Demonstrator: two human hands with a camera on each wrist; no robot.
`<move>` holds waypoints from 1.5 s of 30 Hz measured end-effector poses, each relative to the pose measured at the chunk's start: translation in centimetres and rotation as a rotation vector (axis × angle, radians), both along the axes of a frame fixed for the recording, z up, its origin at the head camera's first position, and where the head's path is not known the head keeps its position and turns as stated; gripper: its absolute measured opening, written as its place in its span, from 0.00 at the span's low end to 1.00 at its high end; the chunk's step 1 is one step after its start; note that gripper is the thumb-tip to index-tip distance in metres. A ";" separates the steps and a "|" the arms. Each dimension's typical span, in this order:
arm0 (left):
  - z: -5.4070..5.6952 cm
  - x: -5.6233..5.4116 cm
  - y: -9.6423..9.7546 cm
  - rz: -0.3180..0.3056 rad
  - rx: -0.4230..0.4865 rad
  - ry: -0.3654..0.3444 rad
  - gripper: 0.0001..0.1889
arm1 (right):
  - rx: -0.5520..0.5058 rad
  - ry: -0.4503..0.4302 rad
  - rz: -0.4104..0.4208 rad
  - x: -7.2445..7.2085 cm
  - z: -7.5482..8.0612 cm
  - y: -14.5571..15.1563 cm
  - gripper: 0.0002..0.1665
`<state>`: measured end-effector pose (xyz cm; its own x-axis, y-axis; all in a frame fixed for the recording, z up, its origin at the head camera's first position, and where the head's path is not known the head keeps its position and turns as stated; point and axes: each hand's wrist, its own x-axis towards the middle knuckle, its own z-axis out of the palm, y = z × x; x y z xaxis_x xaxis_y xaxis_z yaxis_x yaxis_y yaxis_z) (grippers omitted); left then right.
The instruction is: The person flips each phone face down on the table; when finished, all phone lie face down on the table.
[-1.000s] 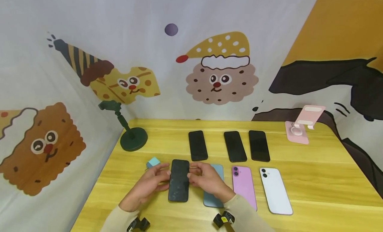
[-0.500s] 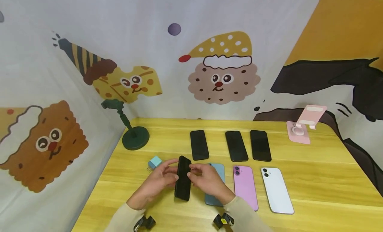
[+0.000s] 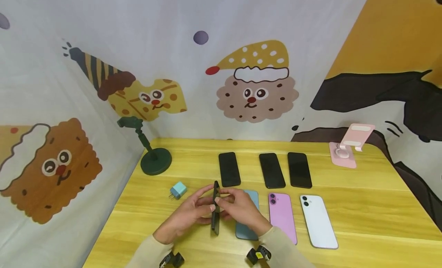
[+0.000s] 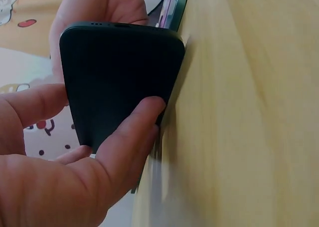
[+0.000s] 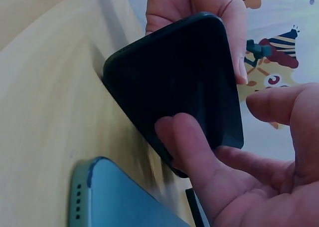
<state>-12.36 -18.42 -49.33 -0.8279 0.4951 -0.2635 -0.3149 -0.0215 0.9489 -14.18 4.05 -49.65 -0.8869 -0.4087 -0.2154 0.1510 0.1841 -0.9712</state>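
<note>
Dark phone (image 3: 215, 222) is held nearly edge-on between both hands, turned up onto a long side, over the near part of the yellow table (image 3: 138, 201); whether its lower edge is rested on the wood cannot be told. By the left hand (image 3: 186, 213) it is pinched, thumb above, fingers below. Bent fingers of the right hand (image 3: 240, 207) are laid against its face and lower edge, the thumb seemingly just clear. From it, a charger (image 3: 178, 190) is seen at ten o'clock, a blue phone (image 3: 246, 231) at three. Stiffness, modest weight and a slippery, breakable face are to be expected; it is best gripped mid-length by the long edges.
</note>
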 end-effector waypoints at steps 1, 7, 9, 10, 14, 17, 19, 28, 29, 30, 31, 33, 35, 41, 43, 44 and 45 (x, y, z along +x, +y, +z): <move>0.0 0.0 0.1 0.000 -0.001 -0.001 0.42 | -0.008 -0.015 0.001 0.1 0.0 0.0 0.38; 0.1 0.2 0.9 -0.019 -0.010 0.013 0.42 | -0.057 -0.071 -0.002 0.0 0.3 0.1 0.39; 0.2 0.2 1.1 -0.023 -0.017 0.015 0.43 | -0.071 -0.080 -0.002 0.0 0.4 0.1 0.38; 0.3 0.2 1.3 -0.024 -0.024 0.016 0.43 | -0.073 -0.082 -0.003 0.0 0.5 0.2 0.37; 0.4 0.2 1.6 -0.018 -0.047 0.018 0.41 | -0.066 -0.070 -0.007 0.1 0.8 0.4 0.32; 0.5 0.2 1.6 -0.021 -0.054 0.030 0.40 | -0.051 -0.054 -0.015 0.2 1.0 0.4 0.29; 0.6 0.3 1.5 -0.022 -0.055 0.039 0.40 | -0.041 -0.042 -0.018 0.1 1.2 0.5 0.28; 1.0 0.3 0.5 0.075 -0.047 0.020 0.38 | -0.057 -0.007 -0.007 0.2 3.3 1.4 0.25; 1.0 0.3 0.4 0.071 -0.033 0.007 0.38 | -0.061 -0.002 -0.005 0.2 3.5 1.4 0.25; 0.9 0.3 0.3 0.064 -0.019 -0.010 0.38 | -0.067 0.003 -0.002 0.3 3.7 1.4 0.25; 0.8 0.2 0.3 0.053 -0.005 -0.023 0.38 | -0.073 0.007 0.002 0.3 3.9 1.4 0.25; 0.7 0.3 0.2 0.034 0.017 -0.047 0.38 | -0.083 0.009 0.009 0.4 4.0 1.4 0.25; 0.6 0.3 0.1 0.024 0.028 -0.058 0.39 | -0.086 0.013 0.014 0.5 4.0 1.4 0.25; 0.3 0.3 -0.3 0.045 0.024 -0.060 0.39 | -0.060 0.038 -0.014 0.3 3.2 1.4 0.28; 0.3 0.3 -0.4 0.058 0.015 -0.060 0.39 | -0.040 0.052 -0.032 0.2 2.7 1.4 0.29; 0.3 0.3 -0.5 0.064 0.009 -0.060 0.40 | -0.030 0.060 -0.038 0.1 2.5 1.4 0.30; 0.3 0.3 -0.5 0.069 0.000 -0.059 0.40 | -0.019 0.067 -0.042 0.1 2.2 1.5 0.30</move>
